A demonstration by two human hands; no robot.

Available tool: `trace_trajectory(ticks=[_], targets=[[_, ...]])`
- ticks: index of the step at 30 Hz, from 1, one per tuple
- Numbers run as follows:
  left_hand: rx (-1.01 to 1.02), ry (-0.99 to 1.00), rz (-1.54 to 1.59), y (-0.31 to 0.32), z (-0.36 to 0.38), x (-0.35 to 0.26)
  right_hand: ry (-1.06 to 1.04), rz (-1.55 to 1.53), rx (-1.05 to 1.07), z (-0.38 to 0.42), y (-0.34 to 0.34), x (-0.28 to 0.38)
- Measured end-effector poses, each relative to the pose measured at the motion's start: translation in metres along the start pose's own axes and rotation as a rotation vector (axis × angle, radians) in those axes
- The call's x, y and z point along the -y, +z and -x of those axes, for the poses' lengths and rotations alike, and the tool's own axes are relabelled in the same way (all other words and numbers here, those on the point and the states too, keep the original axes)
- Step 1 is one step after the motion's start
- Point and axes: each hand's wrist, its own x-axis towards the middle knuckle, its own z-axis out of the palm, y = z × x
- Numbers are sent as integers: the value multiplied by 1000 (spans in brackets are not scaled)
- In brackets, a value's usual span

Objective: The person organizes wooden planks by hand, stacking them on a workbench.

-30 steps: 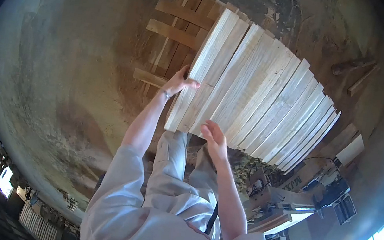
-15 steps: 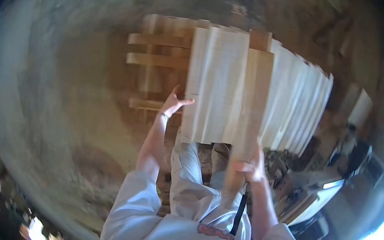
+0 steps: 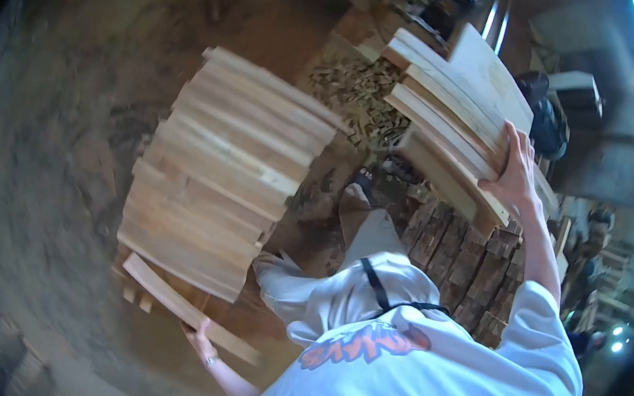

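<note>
My left hand (image 3: 202,341) is closed around a narrow wooden plank (image 3: 169,296), held at the near end of a row of planks. That row of pale planks (image 3: 218,161) lies side by side on wooden supports, its ends uneven. On the other side, my right hand (image 3: 514,172) reaches across a small stack of boards (image 3: 450,95). Its fingers wrap over the edge of a wooden board in this stack, with the thumb on the near side. A wider pale board (image 3: 493,73) stands just behind these fingers.
Wood offcuts (image 3: 362,96) are heaped on the floor between the plank row and the stack. Several rows of stacked wood blocks (image 3: 461,257) lie beside my legs. A dark machine part (image 3: 547,120) and a grey panel (image 3: 611,157) stand at the right.
My view has turned to the right. The right hand has left the plank it held upright and moved to the board stack. My left hand, earlier open, now holds a plank.
</note>
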Motion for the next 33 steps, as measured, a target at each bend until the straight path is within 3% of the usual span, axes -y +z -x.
trace_trajectory(ticks=[3, 5, 6, 10, 14, 16, 19, 21, 24, 26, 28, 30, 32, 33], targets=[[49, 106, -69, 80, 77, -74, -31, -72, 9, -37, 34, -116], [273, 273, -169, 120, 128, -133, -10, -156, 17, -53, 60, -164], [262, 264, -281, 154, 150, -164, -37, -199, 37, -53, 70, -183], [451, 701, -775, 294, 207, -280, -27, -330, 88, -42, 131, -218], [629, 1096, -1080, 464, 280, -373, -54, -424, 2, -17, 144, -214], [768, 1413, -1154, 540, 298, -385, -24, -452, -120, 0, 158, -201], [1017, 1781, -987, 657, 311, -372, 79, -421, -179, 19, 145, -183], [1132, 1859, -1029, 732, 322, -346, 170, -510, -330, 29, 120, -168], [1226, 1921, -1275, 829, 329, -294, 260, -501, -385, 65, 93, -173], [1263, 1931, -1329, 852, 336, -274, 522, -498, -484, 98, 106, -204], [1435, 1782, -1404, 855, 344, -265, 977, -469, -616, 117, 130, -237], [1506, 1707, -1482, 830, 339, -268, 1273, -766, -352, 128, 158, -271], [1542, 1770, -964, 809, 308, -278, 1271, -888, -49, 150, 216, -305], [1424, 1740, -754, 782, 295, -304, 1193, -1201, 38, 144, 192, -308]])
